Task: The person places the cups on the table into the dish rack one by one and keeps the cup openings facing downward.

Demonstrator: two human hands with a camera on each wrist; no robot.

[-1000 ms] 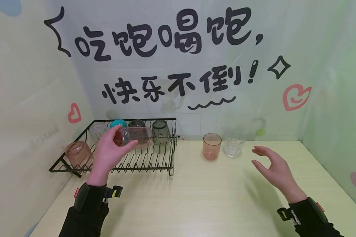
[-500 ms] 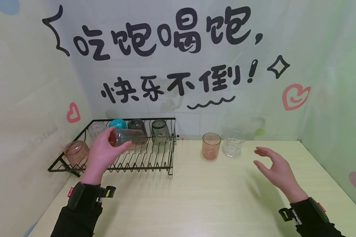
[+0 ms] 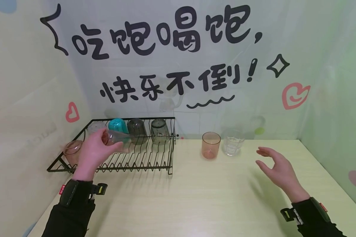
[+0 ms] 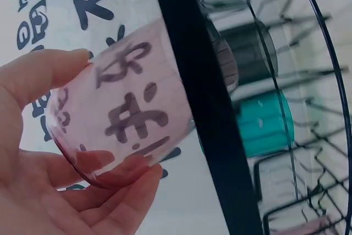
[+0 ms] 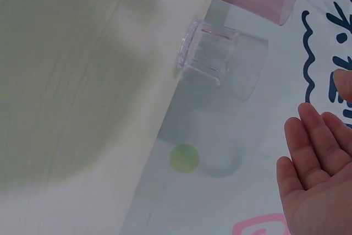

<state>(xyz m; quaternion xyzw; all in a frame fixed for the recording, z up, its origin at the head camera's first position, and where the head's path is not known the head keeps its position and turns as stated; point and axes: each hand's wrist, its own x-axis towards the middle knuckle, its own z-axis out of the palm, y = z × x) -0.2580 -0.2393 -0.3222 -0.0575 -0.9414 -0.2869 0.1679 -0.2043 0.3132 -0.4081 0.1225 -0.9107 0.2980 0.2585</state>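
Note:
My left hand (image 3: 90, 153) grips a clear pink drinking glass (image 4: 132, 103) by its base end, thumb on one side and fingers on the other. The glass lies roughly sideways above the black wire dish rack (image 3: 148, 169), its far end pointing right. Behind it on the rack are a turquoise glass (image 3: 117, 125), a dark grey glass (image 3: 137, 131) and a grey-green glass (image 3: 159, 132). A pink glass (image 3: 72, 151) stands at the rack's left, partly behind my hand. My right hand (image 3: 280, 174) hovers over the table, relaxed and holding nothing, near a clear glass (image 3: 233, 144).
An amber-pink glass (image 3: 210, 144) stands upright on the table (image 3: 195, 194), left of the clear one. Another clear glass (image 3: 96, 126) is on the rack's back left, partly hidden by my hand. Printed cloth walls (image 3: 178, 112) enclose the table at the back and sides.
My left hand has moved left over the rack with the pink glass, uncovering more of the turquoise and dark grey glasses. My right hand has drifted slightly right.

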